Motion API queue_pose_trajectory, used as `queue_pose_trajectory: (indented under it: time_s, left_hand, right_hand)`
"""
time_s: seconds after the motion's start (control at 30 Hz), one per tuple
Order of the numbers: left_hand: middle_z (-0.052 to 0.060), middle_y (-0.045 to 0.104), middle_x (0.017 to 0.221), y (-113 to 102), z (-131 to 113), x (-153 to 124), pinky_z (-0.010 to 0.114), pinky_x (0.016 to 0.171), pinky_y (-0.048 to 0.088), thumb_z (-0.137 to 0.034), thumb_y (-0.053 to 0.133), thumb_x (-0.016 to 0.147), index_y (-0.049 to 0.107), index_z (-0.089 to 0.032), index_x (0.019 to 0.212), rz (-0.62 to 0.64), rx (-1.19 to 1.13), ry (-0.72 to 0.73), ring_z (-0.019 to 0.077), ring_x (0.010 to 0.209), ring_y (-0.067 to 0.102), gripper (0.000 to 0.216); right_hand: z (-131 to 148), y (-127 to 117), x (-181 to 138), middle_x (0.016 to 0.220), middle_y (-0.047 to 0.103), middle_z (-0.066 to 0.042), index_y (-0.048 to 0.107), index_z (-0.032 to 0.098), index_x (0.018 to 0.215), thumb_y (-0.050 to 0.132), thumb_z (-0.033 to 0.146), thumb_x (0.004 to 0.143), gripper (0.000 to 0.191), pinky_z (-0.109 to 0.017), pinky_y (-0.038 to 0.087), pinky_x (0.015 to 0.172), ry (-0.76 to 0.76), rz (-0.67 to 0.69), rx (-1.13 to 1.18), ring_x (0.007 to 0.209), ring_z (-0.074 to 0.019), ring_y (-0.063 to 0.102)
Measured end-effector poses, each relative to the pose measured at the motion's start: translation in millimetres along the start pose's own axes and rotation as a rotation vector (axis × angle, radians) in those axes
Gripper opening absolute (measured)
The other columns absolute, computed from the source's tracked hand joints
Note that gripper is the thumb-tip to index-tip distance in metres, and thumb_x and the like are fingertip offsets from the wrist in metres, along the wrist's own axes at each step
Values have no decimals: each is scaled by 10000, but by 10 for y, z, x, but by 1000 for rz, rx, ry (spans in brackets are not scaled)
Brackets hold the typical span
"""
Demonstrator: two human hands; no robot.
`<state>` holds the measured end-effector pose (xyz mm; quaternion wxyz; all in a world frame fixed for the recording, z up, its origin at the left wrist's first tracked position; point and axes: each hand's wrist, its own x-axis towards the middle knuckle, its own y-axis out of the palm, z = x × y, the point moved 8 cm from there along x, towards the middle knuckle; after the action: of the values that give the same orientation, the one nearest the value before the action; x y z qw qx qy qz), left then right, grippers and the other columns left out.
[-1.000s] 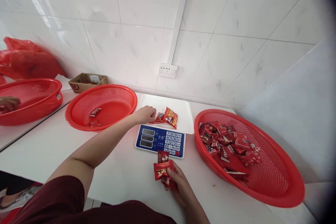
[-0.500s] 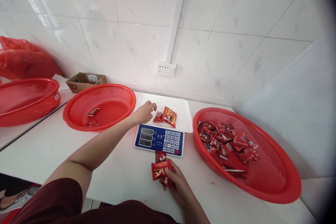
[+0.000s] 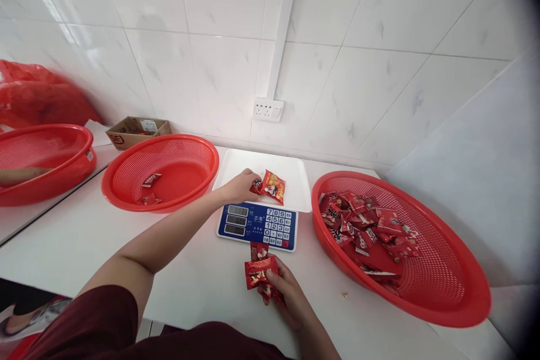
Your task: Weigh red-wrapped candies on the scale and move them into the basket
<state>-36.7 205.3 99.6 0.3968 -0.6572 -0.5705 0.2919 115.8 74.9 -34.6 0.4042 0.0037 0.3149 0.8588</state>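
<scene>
My left hand (image 3: 242,187) reaches over the white pan (image 3: 291,180) of a digital scale, its fingers closed on a small red snack packet (image 3: 255,186) that they partly cover. Right beside that packet lies a larger red and orange snack packet (image 3: 274,186). The scale's blue keypad panel (image 3: 255,225) faces me; its displays are too faint to read. Just in front of the scale, my right hand (image 3: 284,292) grips several red snack packets (image 3: 259,273) in a bunch, with the thumb on top.
A red basket (image 3: 451,270) with many red packets stands on the right. Another red basket (image 3: 188,149) on the left holds a few packets. Beyond it are an open cardboard box (image 3: 126,136) and a third basket (image 3: 67,163), with another person's forearm (image 3: 25,176) inside.
My left hand has lowered from above the pan onto the small red packet and closed on it. My right hand stays put. Another person's forearm has appeared in the far-left basket.
</scene>
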Motion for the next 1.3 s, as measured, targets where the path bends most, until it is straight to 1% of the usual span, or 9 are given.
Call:
queue_pose_trajectory:
  time_s: [0.13,0.27,0.47,0.6,0.7,0.87,1.0,1.13,1.3]
  left_hand:
    - [54,594,1073,-100,30,28,270,828,468,-263,535,758,624,-207,1037,-70,15,-4,187,921,593,298]
    - [60,623,1014,-405,150,-67,275,807,460,-271,390,859,627,-183,964,-243,52,-81,184,919,582,274]
    - [80,627,961,-1142,542,-609,321,730,463,-326,334,894,579,-187,965,-498,184,-278,221,861,580,290]
    - [117,561,1161,-1380,708,-853,419,856,435,-377,435,856,549,-198,1118,-566,414,-389,313,1083,494,337]
    - [111,493,1282,-1140,504,-698,468,986,341,-379,469,850,551,-188,1153,-508,440,-227,320,1216,382,368]
    - [84,550,1238,-243,-294,-227,341,1019,337,-350,485,869,545,-192,1178,-151,190,249,209,1199,429,351]
    - [87,440,1370,266,-643,29,349,1023,324,-394,519,845,486,-213,1247,112,146,338,223,1282,353,442]
    - [123,419,1368,399,-614,245,389,997,339,-349,568,799,446,-182,1279,131,231,283,276,1252,387,522]
    - [118,496,1291,213,-433,249,345,939,393,-181,436,855,475,-160,1238,37,236,201,242,1112,526,386]
  right_hand:
    - [9,5,-8,739,608,-29,554,157,1023,694,420,714,429,-200,397,432,0,-2,-3,583,-126,544]
    - [1,0,-12,737,603,-29,561,159,1012,705,422,700,432,-203,392,429,7,-8,-1,581,-130,543]
    - [-14,-5,-25,759,608,-39,534,162,1088,704,429,700,501,-205,386,437,31,-21,-5,594,-136,544]
    - [-20,13,-29,795,615,-53,535,161,1082,693,425,715,479,-209,384,443,47,-6,-25,607,-138,543]
    - [-28,15,-19,786,612,-51,529,161,1094,690,424,718,486,-211,383,443,46,-3,-25,608,-140,542]
    - [-28,8,-11,756,612,-42,547,156,1056,695,424,712,461,-203,378,440,28,-11,-12,590,-129,536]
    - [-7,-42,-28,745,619,-35,571,164,1011,716,421,688,438,-200,380,437,12,-70,17,578,-126,545]
    - [14,-58,-33,710,616,-25,587,166,973,730,427,666,427,-206,388,434,2,-90,31,566,-132,554]
    - [-15,-43,-24,718,617,-29,586,170,977,735,419,662,429,-208,382,433,16,-66,30,572,-137,550]
